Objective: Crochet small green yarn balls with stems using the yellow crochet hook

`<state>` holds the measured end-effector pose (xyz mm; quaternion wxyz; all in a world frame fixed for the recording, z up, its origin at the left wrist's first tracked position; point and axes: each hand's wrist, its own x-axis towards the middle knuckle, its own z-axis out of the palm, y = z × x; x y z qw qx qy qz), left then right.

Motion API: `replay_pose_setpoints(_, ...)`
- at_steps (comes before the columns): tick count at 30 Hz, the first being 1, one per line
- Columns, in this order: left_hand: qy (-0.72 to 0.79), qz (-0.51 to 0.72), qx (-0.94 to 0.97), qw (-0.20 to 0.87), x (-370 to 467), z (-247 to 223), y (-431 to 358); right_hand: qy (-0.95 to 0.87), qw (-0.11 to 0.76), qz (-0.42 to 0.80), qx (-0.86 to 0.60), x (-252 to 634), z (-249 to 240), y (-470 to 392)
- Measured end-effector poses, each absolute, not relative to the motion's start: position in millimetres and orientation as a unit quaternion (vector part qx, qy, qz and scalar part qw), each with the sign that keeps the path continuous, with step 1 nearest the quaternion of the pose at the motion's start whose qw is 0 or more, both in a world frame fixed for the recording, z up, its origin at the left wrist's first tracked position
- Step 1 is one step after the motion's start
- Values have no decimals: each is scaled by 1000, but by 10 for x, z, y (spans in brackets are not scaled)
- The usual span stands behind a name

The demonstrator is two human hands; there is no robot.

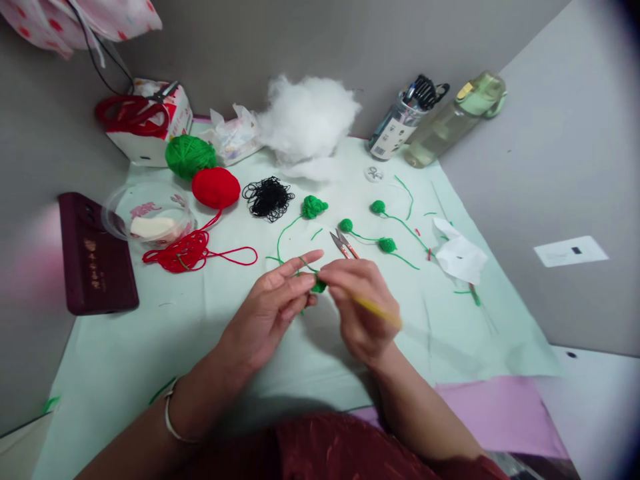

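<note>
Between thumb and fingers, my left hand (275,297) pinches a small green crochet piece (319,285), with green yarn running over the raised index finger. My right hand (365,300) grips a crochet hook with a yellow handle (373,308); its tip meets the green piece and is hidden by the fingers. Just beyond my hands lie thread snips (344,244) with orange handles. A bunched green crochet piece (314,207) sits farther back, its tail trailing toward my left hand. Small green crochet balls (387,245) with yarn tails rest to the right.
Red yarn (216,187), green yarn (190,157) and a black cord heap (269,199) are at the left back. White stuffing (313,120) stands at the rear. A clear tub (150,213), dark red box (97,257), pen holder (397,127), bottle (455,120) and paper scrap (459,257) surround the work.
</note>
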<state>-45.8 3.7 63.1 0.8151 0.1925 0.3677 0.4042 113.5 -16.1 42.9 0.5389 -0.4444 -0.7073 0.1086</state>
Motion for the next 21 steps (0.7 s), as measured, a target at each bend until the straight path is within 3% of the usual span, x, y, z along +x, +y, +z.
replay_pose_setpoints(3, 378, 433, 201, 793, -470, 633, 54, -583, 628, 289, -427, 1120, 462, -88)
replay_pose_setpoints(6, 393, 455, 241, 762, -482, 629, 52, -533, 634, 389, -404, 1097, 456, -47)
replay_pose_setpoints(21, 410, 441, 313, 735, -476, 595, 28, -534, 615, 404, -418, 1100, 487, -41)
